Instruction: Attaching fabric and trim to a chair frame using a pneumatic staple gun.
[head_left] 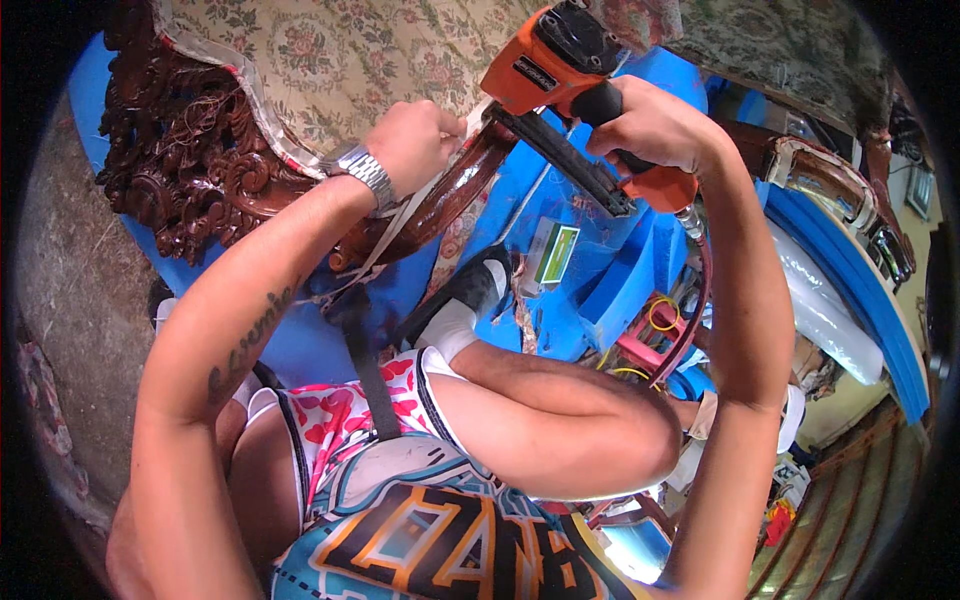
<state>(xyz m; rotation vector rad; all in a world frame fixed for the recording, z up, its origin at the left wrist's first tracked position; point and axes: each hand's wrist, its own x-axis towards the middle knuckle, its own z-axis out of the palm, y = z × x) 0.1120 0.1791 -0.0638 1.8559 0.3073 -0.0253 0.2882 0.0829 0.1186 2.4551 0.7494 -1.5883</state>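
Note:
An orange and black pneumatic staple gun is gripped by its handle in my right hand, the fingers wrapped round it. Its nose end rests at or just above the edge of a brown carved wooden frame; contact is hard to tell. Close to that nose, my left hand pinches a pale trim strip along the frame's edge. The strip's loose end hangs down toward my legs. Beige floral upholstery spreads beyond the wood. A red air hose runs down from the gun's handle.
Ornate carving juts out at the left. Blue sheeting lies beneath, with a small green and white box on it. Clutter, a pink stool-like object, a plastic-wrapped roll and another wooden frame stand at the right.

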